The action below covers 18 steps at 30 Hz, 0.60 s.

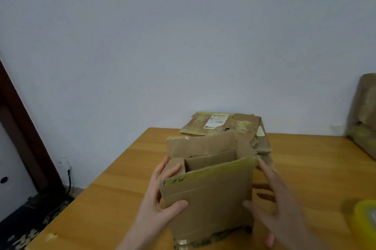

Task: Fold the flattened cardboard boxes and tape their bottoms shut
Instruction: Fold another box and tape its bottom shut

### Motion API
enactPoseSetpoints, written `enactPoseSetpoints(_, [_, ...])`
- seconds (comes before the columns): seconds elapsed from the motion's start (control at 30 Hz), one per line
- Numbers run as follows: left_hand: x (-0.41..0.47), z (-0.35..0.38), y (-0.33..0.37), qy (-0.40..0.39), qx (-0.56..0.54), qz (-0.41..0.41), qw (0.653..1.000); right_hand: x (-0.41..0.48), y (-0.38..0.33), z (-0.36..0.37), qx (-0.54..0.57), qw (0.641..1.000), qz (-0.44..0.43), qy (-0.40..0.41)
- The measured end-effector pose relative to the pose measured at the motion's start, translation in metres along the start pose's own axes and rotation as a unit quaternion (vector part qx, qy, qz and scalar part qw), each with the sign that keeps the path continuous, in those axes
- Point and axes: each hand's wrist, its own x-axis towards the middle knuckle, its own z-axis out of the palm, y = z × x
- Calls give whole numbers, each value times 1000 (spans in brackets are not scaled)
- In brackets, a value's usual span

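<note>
Cardboard box (pixel 211 205) stands squared-up on the table (pixel 105 209), my left hand (pixel 156 199) pinching its near-left corner; my right hand (pixel 284 215), blurred, seems open against the opposite side. If the pinch slips, the worn walls could fold flat.

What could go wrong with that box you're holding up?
The cardboard box looks worn, with ragged edges, so a flap might tear as it is folded. Only the left hand clearly grips it; the right hand is blurred and looks open, so the box may sag flat. The yellow tape roll lies off to the right, so one hand would probably have to let go to fetch it.
</note>
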Motion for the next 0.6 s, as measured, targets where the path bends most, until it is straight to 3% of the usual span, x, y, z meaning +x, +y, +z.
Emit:
enactPoseSetpoints(0.1, [17, -2, 0, -26, -41, -25, 999, 13, -5, -9, 44, 998, -39, -24])
enactPoseSetpoints(0.17, [25, -1, 3, 2, -99, -81, 992, 20, -2, -10, 98, 993, -20, -56])
enactPoseSetpoints(0.23, [35, -3, 7, 68, -204, -182, 960, 25, 4, -9, 140, 984, 37, -102])
enactPoseSetpoints(0.3, [49, -7, 10, 85, -257, -297, 916, 30, 10, -9, 158, 970, 88, -162])
enactPoseSetpoints(0.37, [60, -12, 15, 52, -232, -371, 898, 33, 6, -7, 162, 960, 116, -197])
enactPoseSetpoints(0.47, [67, -15, 17, 3, -156, -391, 907, 39, -8, -3, 238, 938, 155, -200])
enactPoseSetpoints(0.53, [69, -16, 21, 0, -118, -391, 913, 44, -10, -6, 332, 901, 215, -177])
enactPoseSetpoints(0.6, [69, -17, 23, 16, -98, -399, 912, 46, -14, -14, 441, 854, 222, -164])
